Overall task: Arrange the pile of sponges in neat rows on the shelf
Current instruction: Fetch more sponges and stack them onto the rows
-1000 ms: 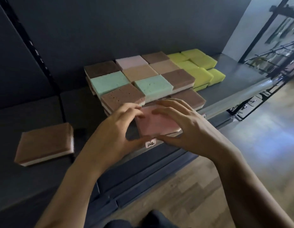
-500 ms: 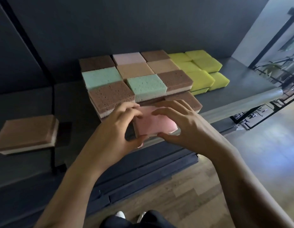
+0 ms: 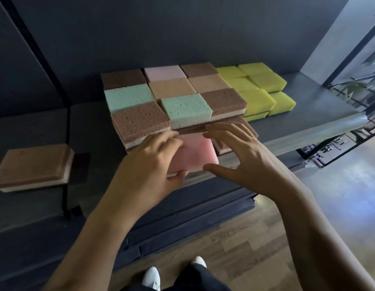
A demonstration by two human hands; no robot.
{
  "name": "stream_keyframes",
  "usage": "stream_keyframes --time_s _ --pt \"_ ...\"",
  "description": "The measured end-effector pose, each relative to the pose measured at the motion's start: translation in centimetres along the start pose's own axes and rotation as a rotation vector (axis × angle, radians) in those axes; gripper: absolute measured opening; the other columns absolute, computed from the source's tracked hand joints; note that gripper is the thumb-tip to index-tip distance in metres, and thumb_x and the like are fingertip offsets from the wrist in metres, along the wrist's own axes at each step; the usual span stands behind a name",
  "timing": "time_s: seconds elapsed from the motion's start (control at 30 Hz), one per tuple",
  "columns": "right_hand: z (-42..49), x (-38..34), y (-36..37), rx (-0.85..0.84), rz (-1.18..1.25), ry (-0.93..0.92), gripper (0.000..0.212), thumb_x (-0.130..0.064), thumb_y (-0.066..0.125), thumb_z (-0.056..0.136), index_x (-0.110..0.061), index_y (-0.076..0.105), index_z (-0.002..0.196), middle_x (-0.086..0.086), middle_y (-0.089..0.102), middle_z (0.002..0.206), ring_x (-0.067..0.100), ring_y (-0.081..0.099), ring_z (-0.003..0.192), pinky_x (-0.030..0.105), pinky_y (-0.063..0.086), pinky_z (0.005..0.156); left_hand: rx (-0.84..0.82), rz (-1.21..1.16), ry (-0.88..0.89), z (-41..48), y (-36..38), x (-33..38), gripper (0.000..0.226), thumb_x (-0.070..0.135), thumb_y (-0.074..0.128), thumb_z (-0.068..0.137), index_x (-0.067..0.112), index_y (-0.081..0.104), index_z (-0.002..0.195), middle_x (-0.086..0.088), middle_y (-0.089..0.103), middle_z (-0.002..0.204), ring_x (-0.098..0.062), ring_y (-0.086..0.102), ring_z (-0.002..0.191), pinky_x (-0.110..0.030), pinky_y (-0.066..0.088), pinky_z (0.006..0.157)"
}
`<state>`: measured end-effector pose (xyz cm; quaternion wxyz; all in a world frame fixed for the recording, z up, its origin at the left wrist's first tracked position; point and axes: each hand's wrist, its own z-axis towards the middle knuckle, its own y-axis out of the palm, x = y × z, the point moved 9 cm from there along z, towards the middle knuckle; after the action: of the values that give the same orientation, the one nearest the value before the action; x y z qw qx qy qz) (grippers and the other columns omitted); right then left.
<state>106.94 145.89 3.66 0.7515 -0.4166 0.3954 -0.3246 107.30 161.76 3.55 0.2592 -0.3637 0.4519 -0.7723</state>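
sponge rows (image 3: 171, 97) sit on the shelf (image 3: 316, 106), toward the back; front sponge (image 3: 195, 152) before them at the shelf edge, left hand (image 3: 148, 164) on it, right hand (image 3: 245, 156) just right of it; lone sponge (image 3: 33, 166) well apart, far left

both forearms reach forward. the left hand (image 3: 148, 162) pinches the pink sponge (image 3: 196, 154), fingers curled over its top, thumb at its near edge. the right hand (image 3: 245, 158) hovers beside, fingers spread.
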Motion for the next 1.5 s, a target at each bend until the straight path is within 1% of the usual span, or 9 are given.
stream_keyframes --time_s 0.13,0.3,0.5,0.73,0.87,1.03,1.13,1.27,1.5 --pt "-0.1 2.7 -0.4 0.060 0.045 -0.039 0.035 -0.025 0.059 0.094 -0.014 0.060 0.127 -0.003 0.059 0.131 0.023 0.050 0.127 0.043 0.047 0.100 0.018 0.057 -0.064 0.2 0.8 0.5 0.049 0.030 0.070 0.078 0.015 0.061 0.124 -0.001 0.051 0.139 -0.020 0.052 0.121 -0.031 0.052 0.082" --pt "0.2 5.1 -0.2 0.075 -0.035 -0.052 0.033 -0.008 0.068 0.082 -0.011 0.067 0.115 0.001 0.064 0.122 0.028 0.055 0.119 0.040 0.051 0.095 0.042 0.038 -0.159 0.6 2.3 1.3 0.048 0.029 0.070 0.078 0.017 0.061 0.124 0.000 0.049 0.140 -0.021 0.051 0.124 -0.034 0.055 0.080" --pt "0.6 6.7 0.9 0.024 -0.041 -0.051 0.037 -0.010 0.067 0.081 -0.014 0.068 0.118 -0.002 0.064 0.123 0.027 0.054 0.119 0.040 0.048 0.096 0.071 0.045 -0.250 1.2 3.1 1.6 0.049 0.029 0.069 0.079 0.019 0.058 0.126 0.002 0.047 0.142 -0.020 0.049 0.126 -0.037 0.054 0.083" --pt "0.7 7.0 1.0 0.011 -0.061 -0.098 0.031 -0.018 0.063 0.086 -0.015 0.067 0.117 -0.002 0.063 0.119 0.028 0.054 0.115 0.042 0.049 0.092 0.070 0.118 -0.279 1.4 3.7 2.4 0.051 0.023 0.071 0.079 0.017 0.058 0.128 -0.004 0.045 0.147 -0.025 0.044 0.134 -0.040 0.046 0.099" --pt "0.8 6.9 1.0 0.016 -0.052 -0.097 0.032 -0.018 0.066 0.085 -0.016 0.067 0.117 -0.004 0.063 0.120 0.027 0.054 0.114 0.042 0.049 0.092 0.068 0.134 -0.258 1.7 4.2 2.9 0.051 0.016 0.071 0.080 0.014 0.057 0.129 -0.004 0.042 0.150 -0.022 0.039 0.139 -0.041 0.044 0.104" --pt "0.7 6.9 1.0 0.025 -0.044 -0.101 0.033 -0.015 0.070 0.083 -0.016 0.068 0.116 -0.004 0.063 0.120 0.027 0.055 0.113 0.042 0.049 0.092 0.061 0.132 -0.230 2.1 4.0 3.4 0.053 0.021 0.072 0.080 0.017 0.058 0.131 0.001 0.051 0.144 -0.019 0.055 0.125 -0.036 0.053 0.091" --pt "0.7 6.9 1.0 0.026 -0.043 -0.103 0.033 -0.015 0.072 0.084 -0.016 0.068 0.117 -0.003 0.063 0.119 0.027 0.055 0.113 0.043 0.049 0.092 0.061 0.157 -0.176 2.3 4.1 3.9 0.046 0.023 0.072 0.081 0.022 0.064 0.126 0.000 0.060 0.134 -0.020 0.055 0.124 -0.039 0.053 0.093" --pt "0.7 7.0 1.1 0.017 -0.051 -0.096 0.034 -0.015 0.072 0.083 -0.015 0.067 0.117 -0.002 0.063 0.119 0.027 0.055 0.113 0.044 0.050 0.091 0.132 0.156 -0.162 2.3 3.8 3.8 0.037 0.014 0.069 0.084 0.024 0.069 0.120 0.002 0.065 0.127 -0.020 0.057 0.122 -0.037 0.053 0.089" --pt "0.7 7.0 1.0 0.029 -0.040 -0.093 0.036 -0.012 0.071 0.082 -0.015 0.067 0.117 -0.003 0.063 0.118 0.027 0.054 0.113 0.042 0.049 0.091 0.184 0.109 -0.154 2.3 4.0 3.2 0.032 0.007 0.070 0.086 0.022 0.072 0.114 0.001 0.063 0.130 -0.020 0.053 0.127 -0.042 0.053 0.094"
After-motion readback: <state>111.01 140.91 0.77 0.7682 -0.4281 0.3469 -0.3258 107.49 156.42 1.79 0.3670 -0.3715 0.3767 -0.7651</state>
